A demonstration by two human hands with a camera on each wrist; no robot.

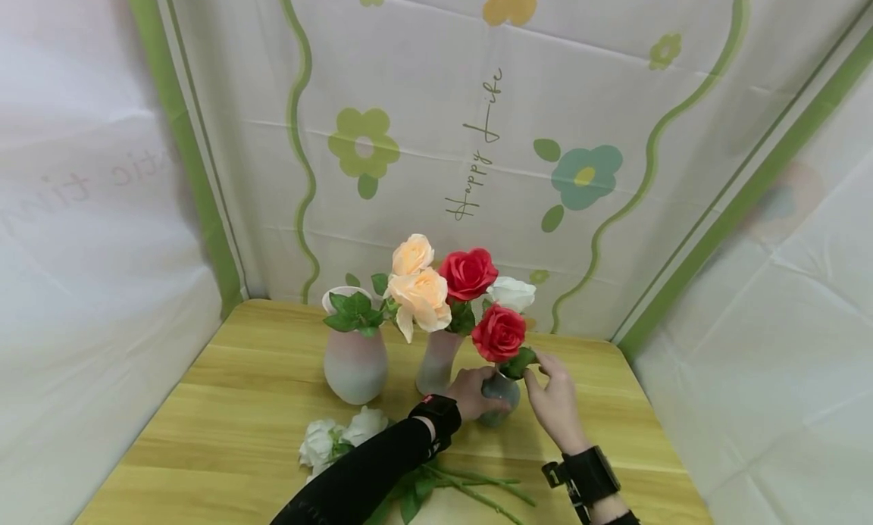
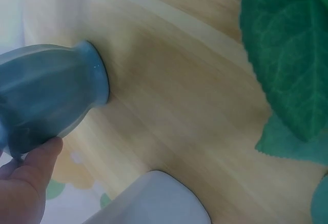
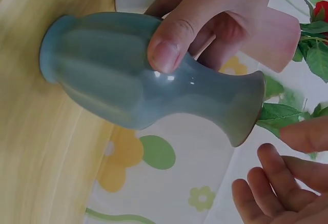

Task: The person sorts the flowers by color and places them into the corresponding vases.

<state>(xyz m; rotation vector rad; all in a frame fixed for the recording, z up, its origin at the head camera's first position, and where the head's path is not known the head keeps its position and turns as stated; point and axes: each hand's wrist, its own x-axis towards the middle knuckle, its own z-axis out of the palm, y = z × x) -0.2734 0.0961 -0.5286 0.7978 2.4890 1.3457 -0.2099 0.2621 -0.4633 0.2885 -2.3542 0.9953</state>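
Observation:
My left hand (image 1: pixel 470 394) grips the small blue-green vase (image 3: pixel 107 70) around its body, thumb across the front in the right wrist view. The vase stands upright on the wooden table. Out of its flared mouth come a red rose (image 1: pixel 499 333), with a white rose (image 1: pixel 511 294) just behind it, and green leaves (image 1: pixel 520 362). My right hand (image 1: pixel 555 400) is beside the mouth, its fingers loosely bent around the leaves' edge. In the right wrist view its fingertips (image 3: pixel 269 155) are close to a leaf, with a gap between thumb and fingers.
Left of the held vase stands a slim pink-and-white vase (image 1: pixel 436 362) near a red rose (image 1: pixel 469 273) and peach roses (image 1: pixel 419 298). Farther left is a rounder vase (image 1: pixel 356 366) with leaves. White roses (image 1: pixel 317 442) with long stems (image 1: pixel 477 483) lie in front, partly under my left arm.

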